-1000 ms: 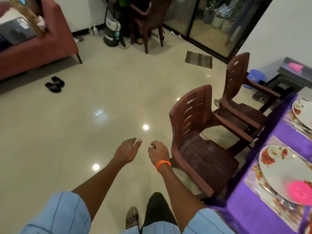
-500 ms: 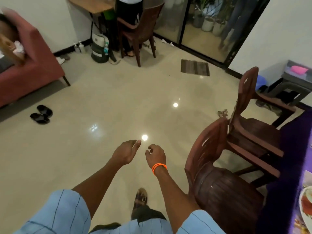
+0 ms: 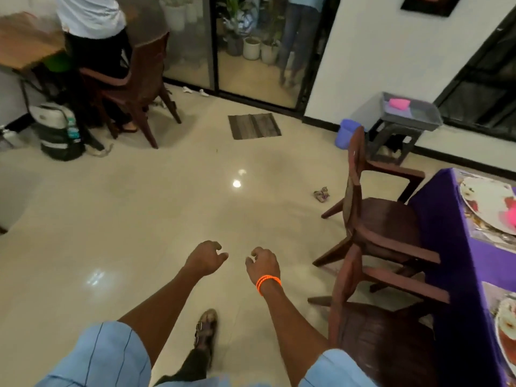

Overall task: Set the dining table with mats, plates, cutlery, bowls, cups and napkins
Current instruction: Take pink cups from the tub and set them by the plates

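We see a glossy, smooth tiled floor (image 3: 167, 213), matt brown plastic chairs (image 3: 388, 236), a purple cloth tablecloth (image 3: 446, 219), shiny floral plates (image 3: 485, 202), a ribbed woven doormat (image 3: 254, 126) and a wooden desk (image 3: 25, 43).

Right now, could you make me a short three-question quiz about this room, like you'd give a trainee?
1. True or false: the left hand holds a plate.
2. Which wrist wears the orange bracelet?
3. The pink item in the grey tray lies: A) on the floor, B) on a stool by the wall, C) on the purple tablecloth.

Key: 1 false, both hands are empty; 2 the right hand; 3 B.
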